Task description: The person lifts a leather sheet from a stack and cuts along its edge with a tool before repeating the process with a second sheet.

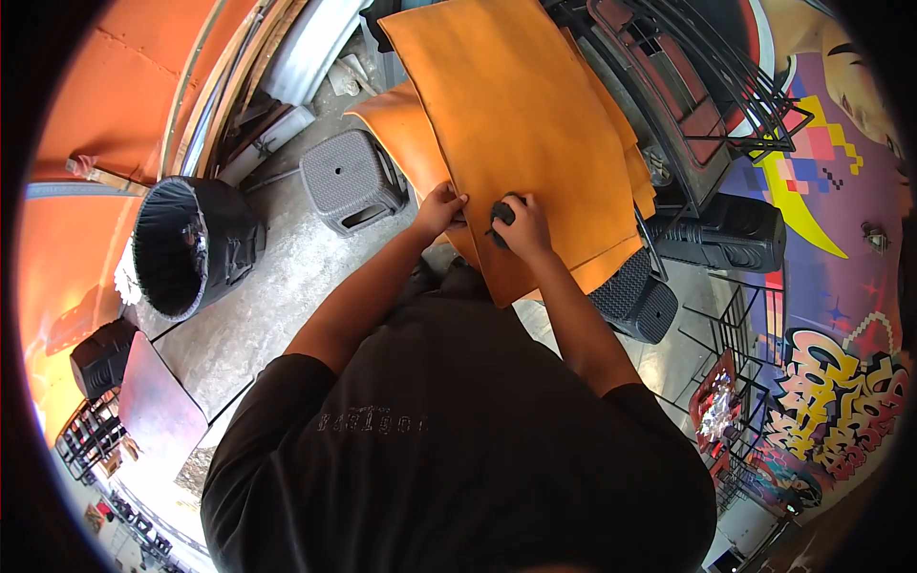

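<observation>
A big orange sheet that looks like leather [530, 115] lies in front of me over other orange sheets [394, 119], whose edges stick out at the sides. My left hand [441, 210] is closed on the near left edge of the top sheet, thumb and fingers pinching it. A small black rounded object [501, 220] is gripped in my right hand [525, 227] and rests on the sheet's surface near that edge. I cannot make out its exact kind, since my fingers cover part of it.
A grey plastic stool [341, 177] stands on the left, and a dark stool [642, 301] on the right. Further left is a black-lined bin [229, 244]. Black metal frames [755, 105] and a black case-like object [731, 234] sit at the right by a painted wall [841, 229].
</observation>
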{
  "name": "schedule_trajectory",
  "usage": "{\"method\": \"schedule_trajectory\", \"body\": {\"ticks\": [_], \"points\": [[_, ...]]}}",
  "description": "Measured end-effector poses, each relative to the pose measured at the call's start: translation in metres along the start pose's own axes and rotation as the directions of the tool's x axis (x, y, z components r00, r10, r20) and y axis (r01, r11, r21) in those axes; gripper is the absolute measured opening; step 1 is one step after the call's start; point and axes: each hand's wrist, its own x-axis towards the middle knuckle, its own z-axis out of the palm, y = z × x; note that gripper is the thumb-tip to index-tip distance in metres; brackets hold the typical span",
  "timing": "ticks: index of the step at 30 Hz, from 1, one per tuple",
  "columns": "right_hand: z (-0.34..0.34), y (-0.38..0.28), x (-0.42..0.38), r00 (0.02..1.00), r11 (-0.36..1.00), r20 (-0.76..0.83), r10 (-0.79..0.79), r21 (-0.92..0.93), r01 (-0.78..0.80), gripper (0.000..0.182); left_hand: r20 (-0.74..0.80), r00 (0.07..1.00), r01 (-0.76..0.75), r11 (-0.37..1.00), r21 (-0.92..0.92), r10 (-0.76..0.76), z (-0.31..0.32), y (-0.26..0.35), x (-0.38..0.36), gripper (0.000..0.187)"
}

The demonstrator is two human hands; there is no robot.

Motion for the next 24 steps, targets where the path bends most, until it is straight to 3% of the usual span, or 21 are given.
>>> {"method": "schedule_trajectory", "body": {"ticks": [6,10,12,17,20,24], "points": [[-0.009,0.014,-0.021,0.999,0.996,0.043,0.022,0.085,-0.025,0.042,0.008,1.000,0.004,0.999,-0.035,-0.004,0.004,0.002,-0.002,0.018],[-0.031,0.051,0.001,0.998,0.997,-0.022,0.065,-0.048,-0.066,0.042,0.011,1.000,0.001,0.999,-0.037,0.000,0.002,0.000,-0.003,0.018],[-0.036,0.067,0.016,0.973,0.976,-0.077,0.217,-0.019,-0.219,0.041,0.014,1.000,0.001,1.000,-0.024,0.000,0.002,0.003,-0.002,0.018],[-0.032,0.062,0.036,0.925,0.921,-0.136,0.354,-0.123,-0.370,0.041,0.003,1.000,-0.001,1.000,-0.004,0.001,0.003,0.001,-0.004,0.017],[-0.021,0.033,0.029,0.986,0.982,-0.060,0.154,-0.104,-0.159,0.041,0.014,1.000,-0.021,1.000,-0.013,0.022,-0.001,0.000,0.000,0.017],[-0.009,0.005,0.003,0.999,0.999,0.026,0.038,0.022,-0.038,0.041,0.003,1.000,-0.026,1.000,0.010,0.026,-0.002,-0.004,0.002,0.017]]}}
